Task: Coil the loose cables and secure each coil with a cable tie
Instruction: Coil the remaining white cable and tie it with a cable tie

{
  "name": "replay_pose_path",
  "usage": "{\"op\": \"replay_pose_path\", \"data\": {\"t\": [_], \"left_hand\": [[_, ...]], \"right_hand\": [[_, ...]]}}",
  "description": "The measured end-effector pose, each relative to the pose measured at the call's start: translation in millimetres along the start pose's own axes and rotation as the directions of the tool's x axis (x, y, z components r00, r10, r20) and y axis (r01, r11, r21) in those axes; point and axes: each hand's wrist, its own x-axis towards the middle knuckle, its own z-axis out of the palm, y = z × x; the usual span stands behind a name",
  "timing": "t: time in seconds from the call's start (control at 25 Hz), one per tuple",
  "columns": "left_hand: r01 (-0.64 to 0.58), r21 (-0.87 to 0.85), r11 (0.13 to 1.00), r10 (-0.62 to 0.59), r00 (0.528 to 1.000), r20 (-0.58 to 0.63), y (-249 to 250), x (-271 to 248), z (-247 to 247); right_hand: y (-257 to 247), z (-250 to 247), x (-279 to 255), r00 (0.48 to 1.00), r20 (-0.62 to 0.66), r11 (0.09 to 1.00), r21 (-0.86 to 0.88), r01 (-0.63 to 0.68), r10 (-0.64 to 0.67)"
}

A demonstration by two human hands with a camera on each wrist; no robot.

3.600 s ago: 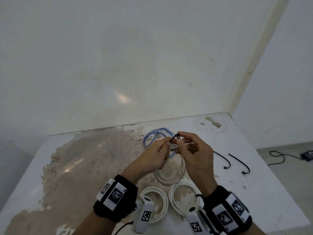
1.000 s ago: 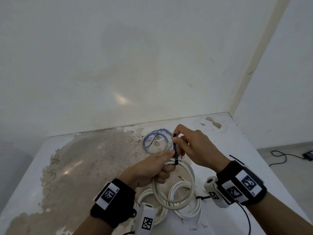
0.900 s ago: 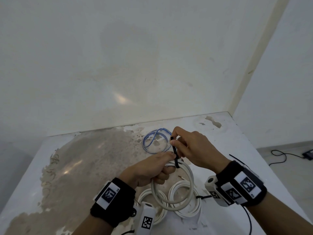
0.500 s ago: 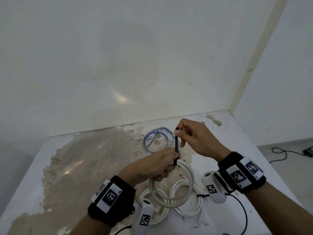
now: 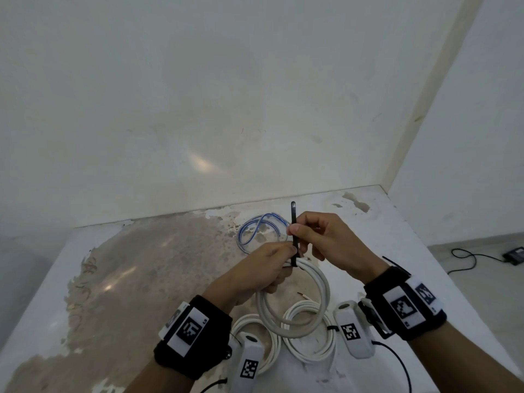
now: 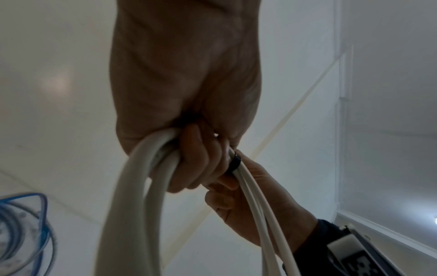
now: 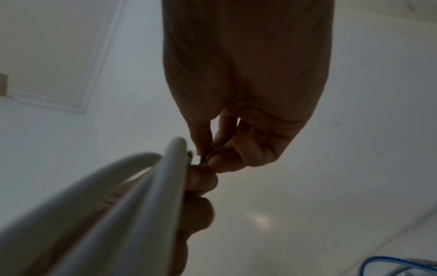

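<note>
Left hand [image 5: 261, 269] grip clenched round white cable coil [image 5: 295, 304] raised above tabletop [image 5: 397, 245], black cable tie [image 5: 294, 234] looped round coil strands, tail upright, pinched in right hand [image 5: 326, 242] grip, two white coils [image 5: 309, 341] and blue cable [image 5: 261, 228] lying on tabletop

held coil [image 5: 295, 302] above two table coils [image 5: 309, 336]

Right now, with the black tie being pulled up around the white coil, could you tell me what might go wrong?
1. The right hand pinches only the thin cable tie; it could slip out before the loop is snug.
2. The left hand holds the white coil at one spot, so the hanging loops might spread.
3. The coil hangs just over two white coils on the table and may snag them.
</note>
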Motion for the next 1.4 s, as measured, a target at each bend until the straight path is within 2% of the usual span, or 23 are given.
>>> {"op": "replay_pose_path", "data": {"t": [0.16, 0.32, 0.48, 0.6, 0.72, 0.84, 0.92, 1.0, 1.16, 1.28, 1.36, 1.4], "left_hand": [[-0.046, 0.117, 0.992, 0.051, 0.998, -0.038, -2.3, 3.3, 1.2], [-0.063, 0.085, 0.994, 0.066, 0.997, -0.027, -5.2, 7.4, 3.8], [-0.139, 0.032, 0.990, 0.142, 0.978, -0.151, -19.7, 15.7, 11.8], [-0.176, 0.106, 0.979, 0.195, 0.959, -0.205, -39.8, 24.1, 13.7], [-0.144, 0.092, 0.985, 0.162, 0.957, -0.242, -61.9, 28.3, 11.2], [-0.048, -0.019, 0.999, 0.039, 0.942, -0.333, -92.8, 13.7, -9.5], [0.039, -0.078, 0.996, -0.068, 0.909, -0.411, -126.8, -9.6, -37.2], [0.156, -0.110, 0.982, -0.190, 0.857, -0.479, -163.1, -35.9, -64.3], [0.351, -0.202, 0.914, -0.397, 0.672, -0.625, -237.5, -85.9, -94.6], [0.390, -0.255, 0.885, -0.450, 0.575, -0.683, -278.4, -108.1, -99.3], [0.424, -0.196, 0.884, -0.423, 0.549, -0.721, -298.4, -112.4, -100.5], [0.443, -0.138, 0.886, -0.390, 0.551, -0.737, -305.8, -113.1, -101.1]], "right_hand": [[-0.3, -3.1, -4.0, 0.992, -0.115, 0.998, -0.017, 0.055, -0.057], [5.3, 1.5, -5.7, 0.984, -0.178, 0.999, 0.033, 0.027, -0.021], [5.4, -5.3, -2.7, 0.972, -0.234, 1.000, -0.022, 0.001, -0.007], [15.3, -12.0, -7.7, 0.953, -0.298, 0.998, 0.038, -0.047, 0.056], [29.2, -2.9, -20.0, 0.968, -0.207, 0.990, 0.059, -0.130, 0.140], [48.5, 12.4, -26.8, 0.972, -0.064, 0.974, 0.015, -0.225, 0.226], [62.7, 19.1, -29.1, 0.957, 0.022, 0.957, -0.042, -0.288, 0.289], [75.7, 19.3, -33.7, 0.931, 0.077, 0.931, -0.109, -0.349, 0.358], [95.3, 21.4, -33.6, 0.872, 0.126, 0.873, -0.200, -0.445, 0.473], [106.2, 21.1, -29.3, 0.849, 0.113, 0.846, -0.219, -0.486, 0.516], [111.9, 21.0, -26.8, 0.838, 0.108, 0.835, -0.220, -0.505, 0.535], [114.8, 21.6, -25.7, 0.830, 0.110, 0.828, -0.221, -0.515, 0.546]]}}
